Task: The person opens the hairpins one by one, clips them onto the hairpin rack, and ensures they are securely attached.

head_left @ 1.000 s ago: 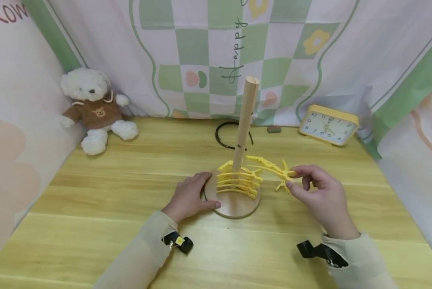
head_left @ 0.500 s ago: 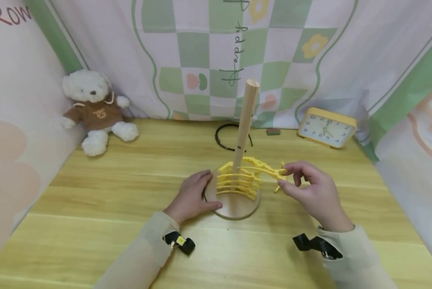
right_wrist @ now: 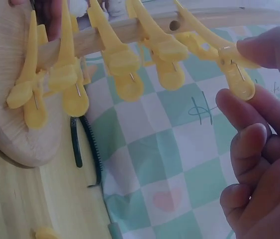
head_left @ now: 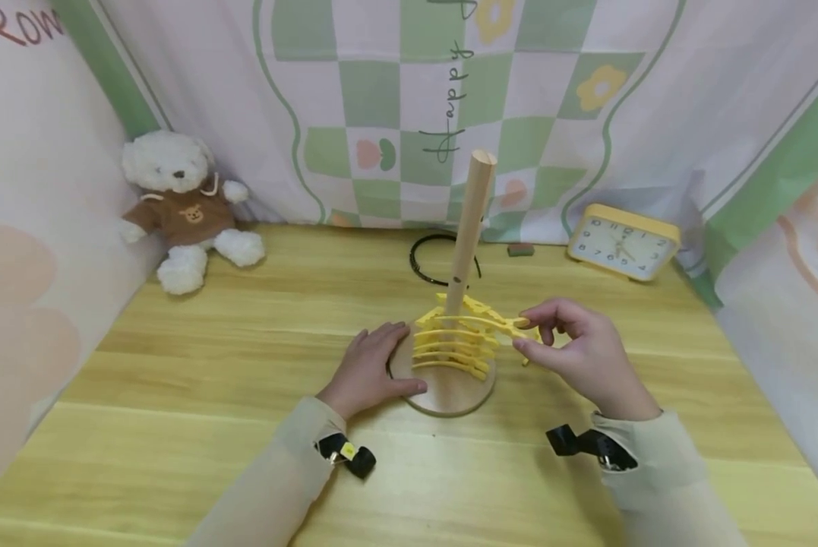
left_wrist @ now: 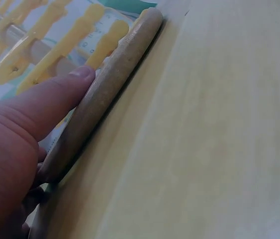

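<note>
A wooden stand has a round base (head_left: 450,399) and an upright post (head_left: 472,216). Several yellow hair clips (right_wrist: 122,64) sit one above another across the lower post. My left hand (head_left: 364,372) grips the base at its left edge, thumb (left_wrist: 62,97) on top and the other fingers at the rim. Between thumb and fingertips my right hand (head_left: 579,353) pinches the handles of another yellow hair clip (right_wrist: 232,62). Its jaws are spread around the post, above the other clips. A further yellow piece (head_left: 526,358) shows partly behind my right hand.
Behind the post lies a black toothed headband (head_left: 414,262), with a small dark block (head_left: 520,249) to its right. A yellow-framed clock (head_left: 623,241) stands at the back right, a white plush bear (head_left: 193,213) at the back left. Printed curtains enclose the wooden table (head_left: 176,425).
My right hand has moved left with the pinched hair clip, bringing its jaws from beside the post to around it. My left hand stays on the base.
</note>
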The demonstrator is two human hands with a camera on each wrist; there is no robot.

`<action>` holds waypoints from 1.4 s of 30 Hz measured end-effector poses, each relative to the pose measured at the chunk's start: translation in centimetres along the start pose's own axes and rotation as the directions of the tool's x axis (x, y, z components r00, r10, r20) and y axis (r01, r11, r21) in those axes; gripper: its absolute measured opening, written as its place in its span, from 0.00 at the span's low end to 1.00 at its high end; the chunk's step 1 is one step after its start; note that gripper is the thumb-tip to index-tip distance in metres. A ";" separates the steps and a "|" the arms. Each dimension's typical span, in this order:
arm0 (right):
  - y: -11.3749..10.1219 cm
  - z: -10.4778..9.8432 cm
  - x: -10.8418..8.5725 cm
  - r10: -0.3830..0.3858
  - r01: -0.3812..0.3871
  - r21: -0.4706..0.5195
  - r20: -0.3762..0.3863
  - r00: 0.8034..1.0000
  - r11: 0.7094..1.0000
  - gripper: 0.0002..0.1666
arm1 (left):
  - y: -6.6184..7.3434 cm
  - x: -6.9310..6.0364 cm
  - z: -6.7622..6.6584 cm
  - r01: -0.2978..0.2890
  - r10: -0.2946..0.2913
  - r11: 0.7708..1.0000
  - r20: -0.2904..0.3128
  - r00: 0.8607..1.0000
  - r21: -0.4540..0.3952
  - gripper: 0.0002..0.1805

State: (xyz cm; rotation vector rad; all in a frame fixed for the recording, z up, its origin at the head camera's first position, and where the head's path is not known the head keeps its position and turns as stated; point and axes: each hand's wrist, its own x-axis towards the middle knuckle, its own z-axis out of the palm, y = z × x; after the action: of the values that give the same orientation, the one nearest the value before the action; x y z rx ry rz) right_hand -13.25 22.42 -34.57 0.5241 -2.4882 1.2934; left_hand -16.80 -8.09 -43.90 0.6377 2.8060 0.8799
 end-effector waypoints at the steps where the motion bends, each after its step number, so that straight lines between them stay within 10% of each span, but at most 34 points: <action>1: 0.0 0.1 0.0 -0.001 0.001 0.005 -0.001 1.000 1.000 0.14 | 0.0 0.0 0.0 -0.001 0.001 1.000 -0.003 1.000 -0.001 0.57; 34: -0.7 1.2 0.9 0.006 -0.005 -0.029 0.028 1.000 1.000 0.18 | 1.2 0.1 -0.4 0.022 -0.022 1.000 0.016 1.000 -0.008 0.56; 42: 1.2 0.2 0.3 0.128 -0.130 0.058 0.036 0.991 0.990 0.18 | 0.8 0.0 -0.4 0.039 -0.038 0.999 0.013 0.999 -0.025 0.57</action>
State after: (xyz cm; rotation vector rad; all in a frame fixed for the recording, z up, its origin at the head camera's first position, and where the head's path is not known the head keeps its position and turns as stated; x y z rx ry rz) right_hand -14.13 22.81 -35.46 0.4071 -2.5536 1.4228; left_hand -16.65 -7.73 -43.08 0.5819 2.7811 0.8996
